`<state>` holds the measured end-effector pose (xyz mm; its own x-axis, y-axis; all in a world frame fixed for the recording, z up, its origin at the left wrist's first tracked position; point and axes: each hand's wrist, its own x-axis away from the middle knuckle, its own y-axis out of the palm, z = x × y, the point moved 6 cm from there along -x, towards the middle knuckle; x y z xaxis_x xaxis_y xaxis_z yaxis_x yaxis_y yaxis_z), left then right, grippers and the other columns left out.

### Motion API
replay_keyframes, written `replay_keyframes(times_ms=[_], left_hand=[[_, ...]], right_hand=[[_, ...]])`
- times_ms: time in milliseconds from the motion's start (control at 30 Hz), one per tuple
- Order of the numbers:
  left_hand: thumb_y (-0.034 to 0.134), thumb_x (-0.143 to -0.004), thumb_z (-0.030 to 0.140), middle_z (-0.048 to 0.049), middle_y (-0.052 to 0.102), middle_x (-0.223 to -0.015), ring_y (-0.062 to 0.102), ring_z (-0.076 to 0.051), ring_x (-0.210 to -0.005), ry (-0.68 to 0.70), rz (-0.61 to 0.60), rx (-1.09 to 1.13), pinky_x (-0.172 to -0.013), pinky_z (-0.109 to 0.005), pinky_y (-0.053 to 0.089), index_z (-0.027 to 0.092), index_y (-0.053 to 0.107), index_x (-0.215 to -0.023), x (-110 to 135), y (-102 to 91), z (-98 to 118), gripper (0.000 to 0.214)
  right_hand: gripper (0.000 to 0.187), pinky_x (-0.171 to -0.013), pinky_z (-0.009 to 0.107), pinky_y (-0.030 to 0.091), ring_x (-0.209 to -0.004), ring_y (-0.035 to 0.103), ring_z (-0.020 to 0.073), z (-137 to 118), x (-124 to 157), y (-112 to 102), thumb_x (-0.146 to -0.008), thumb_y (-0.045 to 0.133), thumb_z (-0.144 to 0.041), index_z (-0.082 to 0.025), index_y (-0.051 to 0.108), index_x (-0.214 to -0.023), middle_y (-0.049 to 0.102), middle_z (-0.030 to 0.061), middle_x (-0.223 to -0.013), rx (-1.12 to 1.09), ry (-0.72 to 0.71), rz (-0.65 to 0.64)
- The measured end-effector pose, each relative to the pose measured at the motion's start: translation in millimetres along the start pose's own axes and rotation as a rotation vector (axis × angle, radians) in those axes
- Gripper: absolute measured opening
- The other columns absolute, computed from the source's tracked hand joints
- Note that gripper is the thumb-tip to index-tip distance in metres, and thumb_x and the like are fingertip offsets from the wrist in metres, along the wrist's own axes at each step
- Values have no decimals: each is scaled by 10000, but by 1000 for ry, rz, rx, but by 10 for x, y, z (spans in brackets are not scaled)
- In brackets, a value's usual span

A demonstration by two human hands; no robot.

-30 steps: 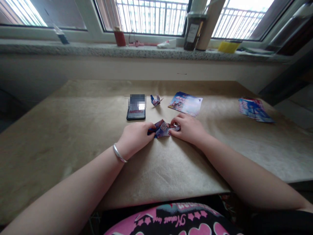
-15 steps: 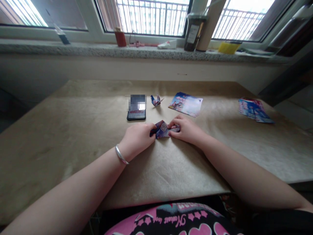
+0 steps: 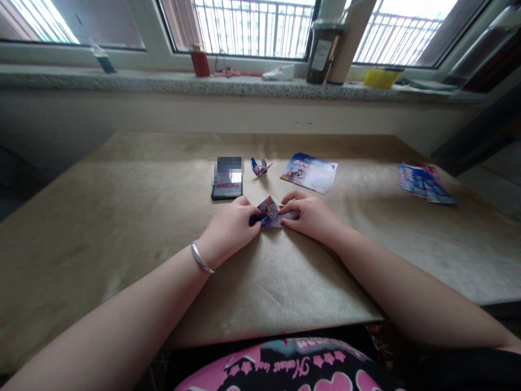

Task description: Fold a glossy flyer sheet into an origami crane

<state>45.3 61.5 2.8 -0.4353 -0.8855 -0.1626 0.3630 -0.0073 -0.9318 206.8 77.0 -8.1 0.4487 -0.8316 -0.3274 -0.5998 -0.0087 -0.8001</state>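
Blue-printed folded paper [image 3: 272, 213] at frame centre on the bench [image 3: 122, 228], pinched from both ends by fingers of left hand [image 3: 230, 225] and right hand [image 3: 311, 214]. Probably best: align edges, press crease flat.

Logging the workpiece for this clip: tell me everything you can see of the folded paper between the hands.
The folded paper is a small, partly folded printed sheet, mostly dark blue with red and white patches. One flap peaks up in the middle and the rest lies low on the tan table. The left hand pinches its left end and the right hand its right end, hiding both tips.
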Motion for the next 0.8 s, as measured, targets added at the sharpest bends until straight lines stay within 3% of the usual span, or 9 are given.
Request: replay_keyframes(times_ms=[267, 400, 533, 700, 800], left_hand=[[529, -838, 382, -18, 585, -967, 584, -145, -744, -31, -2, -135, -628, -251, 442, 265, 704, -956, 27, -43, 40, 242], [521, -842, 378, -19, 586, -962, 585, -149, -748, -32, -10, -158, -628, -254, 438, 272, 703, -949, 26, -44, 43, 237], [526, -833, 336, -21, 592, -972, 594, -156, -771, -21, 2, -160, -633, -255, 444, 257, 697, -950, 27, -38, 42, 222], [518, -837, 336, -26, 592, -962, 593, -160, -776, 5, 13, -146, -653, -262, 461, 242, 694, -948, 30, -38, 46, 228], [513, -846, 340, -40, 591, -971, 592, -164, -800, 10, 4, -108, -717, -267, 479, 226, 689, -973, 24, -32, 38, 245]], right_hand=[[155, -789, 334, 499, -827, 608, 184, -110, 6, -9, -736, 659, -230, -192, 733, -867, 621, 76, -966, 135, -46, -55], [157, -780, 307, 498, -832, 607, 166, -75, -9, -7, -708, 651, -153, -195, 707, -849, 619, 56, -929, 4, 11, 4], [308, -776, 316, 505, -832, 618, 162, -25, -12, -7, -680, 639, -126, -192, 619, -981, 646, 41, -930, -129, 122, 63], [445, -570, 256, 521, -738, 615, 138, 15, 14, 23, -674, 638, -176, -200, 475, -1088, 632, 58, -1013, -413, 241, 69], [430, -562, 247, 523, -730, 595, 129, 50, 14, 59, -674, 636, -189, -204, 475, -1072, 621, 48, -978, -468, 268, 44]])
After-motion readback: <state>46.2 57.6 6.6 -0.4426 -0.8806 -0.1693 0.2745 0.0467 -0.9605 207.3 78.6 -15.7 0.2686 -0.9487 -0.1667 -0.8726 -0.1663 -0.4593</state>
